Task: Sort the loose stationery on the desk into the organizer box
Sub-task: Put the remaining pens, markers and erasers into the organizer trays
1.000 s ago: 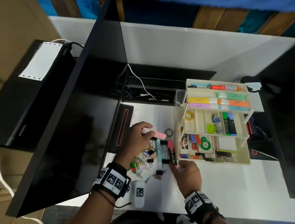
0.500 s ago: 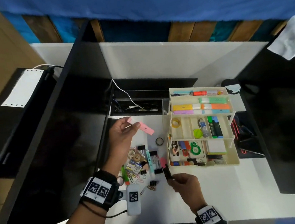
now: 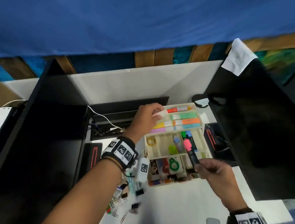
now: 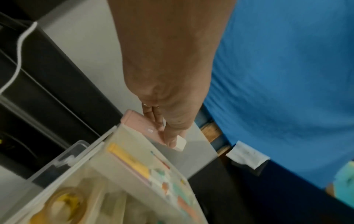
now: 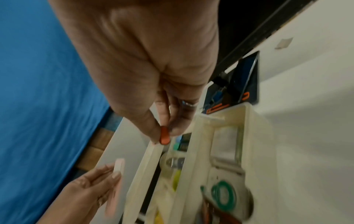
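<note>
The cream three-tier organizer box (image 3: 146, 149) stands open on the white desk. My left hand (image 3: 159, 115) pinches a pink highlighter with a white cap (image 4: 140, 123) over the left end of the top tier, beside an orange marker (image 3: 177, 109). My right hand (image 3: 198, 163) pinches a black marker with a pink cap (image 3: 190, 150) and holds it slanted over the middle tier. The right wrist view shows the cap end (image 5: 164, 136) between thumb and fingers. Loose binder clips and paper clips (image 3: 123, 196) lie on the desk left of the box, partly hidden under my left forearm.
Tall black panels (image 3: 41, 143) (image 3: 267, 125) flank the desk on both sides. A black cable tray (image 3: 111, 123) with a white cable runs behind the box. A black case with red trim (image 3: 213, 141) sits against the box's right side. Bare desk (image 3: 183, 210) lies in front.
My left hand carried the pink highlighter from above the loose pile to the top tier. My right hand lifted the black marker off the desk and brought it over the middle tier.
</note>
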A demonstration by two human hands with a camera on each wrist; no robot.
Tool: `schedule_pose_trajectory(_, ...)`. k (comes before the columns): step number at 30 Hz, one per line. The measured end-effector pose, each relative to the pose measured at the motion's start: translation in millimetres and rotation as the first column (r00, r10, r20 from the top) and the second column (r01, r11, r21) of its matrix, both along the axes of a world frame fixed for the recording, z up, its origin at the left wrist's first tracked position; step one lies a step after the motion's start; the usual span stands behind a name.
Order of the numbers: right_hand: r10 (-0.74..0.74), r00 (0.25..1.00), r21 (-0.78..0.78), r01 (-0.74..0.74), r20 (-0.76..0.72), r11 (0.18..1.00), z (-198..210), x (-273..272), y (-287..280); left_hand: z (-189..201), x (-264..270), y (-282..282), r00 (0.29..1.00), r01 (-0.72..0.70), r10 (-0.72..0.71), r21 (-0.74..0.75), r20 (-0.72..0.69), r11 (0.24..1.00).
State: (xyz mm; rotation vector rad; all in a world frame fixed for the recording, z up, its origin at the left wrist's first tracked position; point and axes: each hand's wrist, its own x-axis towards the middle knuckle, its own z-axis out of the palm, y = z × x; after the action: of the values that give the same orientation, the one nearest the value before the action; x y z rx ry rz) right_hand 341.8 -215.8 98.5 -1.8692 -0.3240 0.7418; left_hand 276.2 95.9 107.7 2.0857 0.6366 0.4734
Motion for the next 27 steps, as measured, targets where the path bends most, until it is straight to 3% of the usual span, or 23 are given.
schedule_pose_trajectory(3,-0.144,0.987,-0.006,0.145,0.074,0.989,-17,37,0,-21,16,-3,0.994,0.033,-0.026,0.064,-0.109,0.997)
schedule_pose_trajectory(6,-0.173,0.982,-0.023,0.175,0.080,0.984,-34,60,3,-32,22,-5,0.984,0.039,-0.020,0.105,-0.175,0.994)
schedule_pose_trajectory(12,-0.079,0.973,-0.107,0.104,0.217,0.989,-47,74,14,-43,31,-1,0.978,0.014,0.016,0.143,-0.208,0.990)
schedule_pose_trajectory(21,0.060,0.951,-0.171,-0.007,0.305,0.985,-56,86,27,-37,35,-4,0.968,0.013,0.093,0.415,-0.233,0.910)
schedule_pose_trajectory(27,0.114,0.933,-0.197,-0.047,0.342,0.979,-63,94,33,-33,32,-6,0.960,0.111,0.034,0.489,-0.277,0.865)
